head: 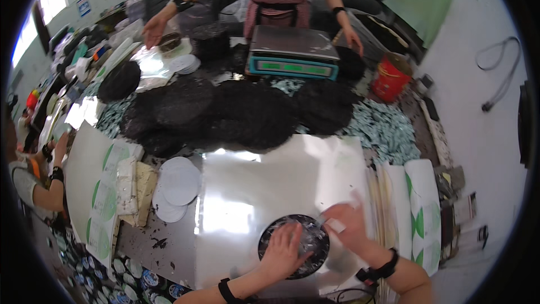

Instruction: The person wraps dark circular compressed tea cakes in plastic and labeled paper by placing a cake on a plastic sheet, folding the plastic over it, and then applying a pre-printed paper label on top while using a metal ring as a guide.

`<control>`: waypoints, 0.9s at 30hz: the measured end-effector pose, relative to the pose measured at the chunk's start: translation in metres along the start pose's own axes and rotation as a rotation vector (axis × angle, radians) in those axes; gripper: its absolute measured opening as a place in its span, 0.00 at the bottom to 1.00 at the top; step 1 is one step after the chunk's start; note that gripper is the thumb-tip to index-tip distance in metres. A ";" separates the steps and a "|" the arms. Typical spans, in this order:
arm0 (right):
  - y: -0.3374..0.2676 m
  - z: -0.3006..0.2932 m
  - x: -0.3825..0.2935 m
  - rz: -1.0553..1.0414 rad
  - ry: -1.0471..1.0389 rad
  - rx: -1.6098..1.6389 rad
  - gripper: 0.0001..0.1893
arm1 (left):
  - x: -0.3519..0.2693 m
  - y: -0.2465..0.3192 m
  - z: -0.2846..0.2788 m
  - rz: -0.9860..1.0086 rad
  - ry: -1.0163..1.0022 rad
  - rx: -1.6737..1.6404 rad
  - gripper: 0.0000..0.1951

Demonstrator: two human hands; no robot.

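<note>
My left hand [283, 247] lies flat on a round dark disc [314, 257], its thumb apart from the fingers. White glints on the disc look like clear plastic film over it. Just right of the disc, my right hand [350, 226] is raised and blurred by motion. A small white slip [336, 225] shows against its fingers; whether they grip it is unclear. Beneath the disc spreads a large glossy pale sheet [270, 181] on the table [147, 245]. Thin white round discs [179, 185] are piled left of the sheet.
Dark fibrous round masses [249, 114] span the table beyond the sheet. Behind them stand a scale [293, 67], a red bucket [390, 78] and a person [280, 0]. Pale-green scraps [384, 131] and printed sheets [424, 215] lie right. Foam blocks [137, 190] and another person [42, 185] are left.
</note>
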State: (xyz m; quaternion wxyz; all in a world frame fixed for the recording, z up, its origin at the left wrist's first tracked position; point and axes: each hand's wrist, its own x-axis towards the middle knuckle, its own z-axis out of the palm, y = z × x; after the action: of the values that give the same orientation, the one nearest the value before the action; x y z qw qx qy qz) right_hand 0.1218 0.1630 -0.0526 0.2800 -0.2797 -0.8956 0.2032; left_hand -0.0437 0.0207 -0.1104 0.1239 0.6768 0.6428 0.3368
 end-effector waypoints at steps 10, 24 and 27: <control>0.014 -0.116 -0.152 0.369 0.215 -0.361 0.09 | -0.001 0.005 -0.007 0.027 -0.164 0.143 0.39; 0.128 -0.143 -0.236 0.697 0.201 -0.793 0.25 | -0.005 0.005 -0.006 0.029 -0.190 0.200 0.39; 0.152 -0.143 -0.233 0.768 0.214 -0.784 0.22 | -0.003 0.011 -0.006 0.041 -0.200 0.192 0.38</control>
State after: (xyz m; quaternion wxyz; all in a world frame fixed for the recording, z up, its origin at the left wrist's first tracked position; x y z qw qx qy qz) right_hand 0.4288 0.1654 -0.1130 0.1503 -0.6882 -0.7044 -0.0874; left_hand -0.0381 0.0144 -0.1004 0.1151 0.7287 0.6426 0.2070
